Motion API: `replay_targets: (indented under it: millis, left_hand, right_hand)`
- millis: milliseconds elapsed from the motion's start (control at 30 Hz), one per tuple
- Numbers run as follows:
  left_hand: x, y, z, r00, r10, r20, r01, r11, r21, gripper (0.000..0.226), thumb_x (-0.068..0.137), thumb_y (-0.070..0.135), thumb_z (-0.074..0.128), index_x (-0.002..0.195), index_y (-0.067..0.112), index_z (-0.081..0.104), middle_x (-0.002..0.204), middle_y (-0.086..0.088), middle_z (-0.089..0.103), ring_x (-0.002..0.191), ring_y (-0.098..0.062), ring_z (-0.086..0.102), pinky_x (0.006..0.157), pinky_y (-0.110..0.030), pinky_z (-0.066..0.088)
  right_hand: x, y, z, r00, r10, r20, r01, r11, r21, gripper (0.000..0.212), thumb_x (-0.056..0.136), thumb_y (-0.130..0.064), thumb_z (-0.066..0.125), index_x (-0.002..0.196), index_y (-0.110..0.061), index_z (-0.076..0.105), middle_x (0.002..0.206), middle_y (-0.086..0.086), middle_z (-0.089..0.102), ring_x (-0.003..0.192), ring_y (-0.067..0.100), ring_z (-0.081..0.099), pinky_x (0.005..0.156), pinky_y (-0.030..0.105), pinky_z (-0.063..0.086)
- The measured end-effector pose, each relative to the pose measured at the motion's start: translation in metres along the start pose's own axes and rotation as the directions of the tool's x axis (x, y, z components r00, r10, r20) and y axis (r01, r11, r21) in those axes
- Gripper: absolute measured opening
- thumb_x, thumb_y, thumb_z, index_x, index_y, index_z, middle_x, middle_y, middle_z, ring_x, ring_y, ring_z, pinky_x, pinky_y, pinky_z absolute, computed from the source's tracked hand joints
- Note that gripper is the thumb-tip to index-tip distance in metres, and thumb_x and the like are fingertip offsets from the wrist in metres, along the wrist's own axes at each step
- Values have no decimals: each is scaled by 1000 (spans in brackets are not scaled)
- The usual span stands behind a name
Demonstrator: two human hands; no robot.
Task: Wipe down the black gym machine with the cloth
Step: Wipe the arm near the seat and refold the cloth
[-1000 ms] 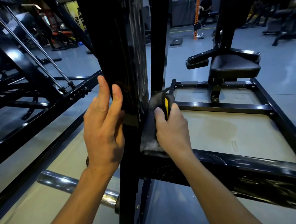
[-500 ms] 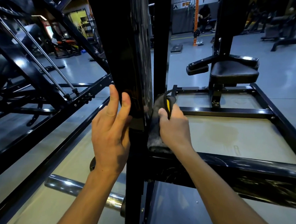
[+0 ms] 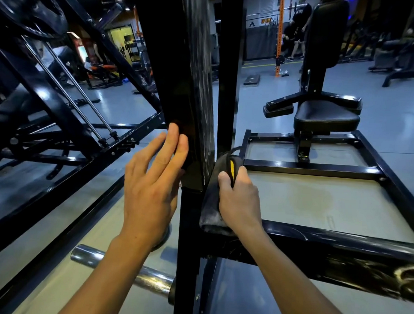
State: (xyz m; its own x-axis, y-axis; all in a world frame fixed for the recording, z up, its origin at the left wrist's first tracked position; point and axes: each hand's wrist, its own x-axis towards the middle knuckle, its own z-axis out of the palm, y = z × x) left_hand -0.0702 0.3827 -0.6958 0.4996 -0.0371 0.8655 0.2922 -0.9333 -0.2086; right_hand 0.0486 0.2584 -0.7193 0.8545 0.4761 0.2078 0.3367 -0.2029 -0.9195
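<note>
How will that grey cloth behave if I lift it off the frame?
The cloth probably goes floppy: it already drapes over the black bar. It looks light, since the right hand bunches it easily. The loop at its top may snag.

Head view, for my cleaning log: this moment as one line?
right hand grips cloth against black upright | left hand flat on upright | stage: wiping

One camera sits on the person's head. It looks forward and down, very close to the black upright post (image 3: 181,83), with the gym floor (image 3: 395,114) stretching far behind.
</note>
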Motion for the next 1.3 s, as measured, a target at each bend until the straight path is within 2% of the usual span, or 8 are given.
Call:
replay_targets:
  millis: [100, 300, 533, 700, 900, 1067, 1167, 1300]
  left_hand:
    - [0, 4, 0, 1000, -29, -11, 29, 999, -33, 72, 94, 0, 70, 156, 12, 35, 166, -2, 24, 145, -26, 41, 110, -38, 34]
    - [1, 6, -2, 998, -56, -5, 56, 996, -68, 80, 90, -5, 73, 157, 14, 33, 167, 3, 21, 143, -22, 44, 110, -28, 27]
    - [0, 8, 1, 998, -63, -14, 61, 994, -91, 79, 91, -4, 71, 157, 15, 31, 167, 1, 22, 138, -22, 48, 105, -34, 33]
    - [0, 8, 2, 997, -78, -8, 76, 989, -128, 81, 89, -9, 69, 156, 15, 32, 166, -1, 23, 128, -23, 55, 101, -35, 35]
    - [0, 9, 2, 997, -76, -8, 75, 989, -127, 80, 90, -7, 68, 157, 16, 30, 166, 1, 23, 125, -20, 55, 102, -33, 34]
    - [0, 9, 3, 997, -82, -2, 81, 987, -141, 89, 86, -12, 70, 158, 18, 27, 167, 0, 23, 130, -21, 52, 102, -33, 34]
    - [0, 11, 4, 995, -95, 9, 95, 986, -138, 94, 81, -16, 73, 158, 17, 29, 166, -1, 23, 132, -20, 50, 102, -34, 35]
    - [0, 9, 4, 996, -86, 18, 87, 988, -131, 95, 82, -14, 75, 158, 17, 27, 167, 1, 21, 136, -20, 48, 104, -33, 34]
  right_hand:
    - [6, -6, 2, 996, 89, 3, -89, 995, 36, 22, 108, -35, 40, 105, -15, 49, 89, 2, 56, 83, 21, 55, 69, 37, 45]
    - [8, -26, -6, 998, 55, -6, -54, 995, 89, 21, 108, -35, 39, 107, -15, 47, 94, 0, 52, 83, 9, 49, 73, 35, 40]
    - [-5, -2, 8, 994, 95, -44, -92, 994, 65, 16, 109, -31, 40, 104, -17, 46, 89, 2, 57, 79, 19, 58, 54, 21, 38]
    - [9, -34, -5, 994, 93, -50, -79, 972, 223, 19, 107, -34, 42, 107, -17, 49, 99, 3, 56, 90, 18, 57, 77, 37, 50]
    - [-8, -3, 10, 996, 76, -53, -70, 992, 105, 14, 108, -32, 43, 112, -20, 48, 93, 1, 60, 83, 17, 61, 55, 16, 39]
    - [5, -32, -1, 993, 88, -73, -73, 981, 178, 17, 107, -33, 44, 110, -17, 49, 95, -2, 54, 86, 11, 54, 68, 30, 44]
    - [3, -34, -2, 992, 71, -103, -43, 967, 251, 17, 108, -33, 45, 110, -17, 51, 95, -2, 56, 84, 8, 53, 60, 16, 37]
    - [-16, -6, 14, 986, 132, -103, -113, 979, 171, 18, 108, -32, 44, 108, -14, 49, 100, 6, 61, 79, 6, 54, 54, 9, 40]
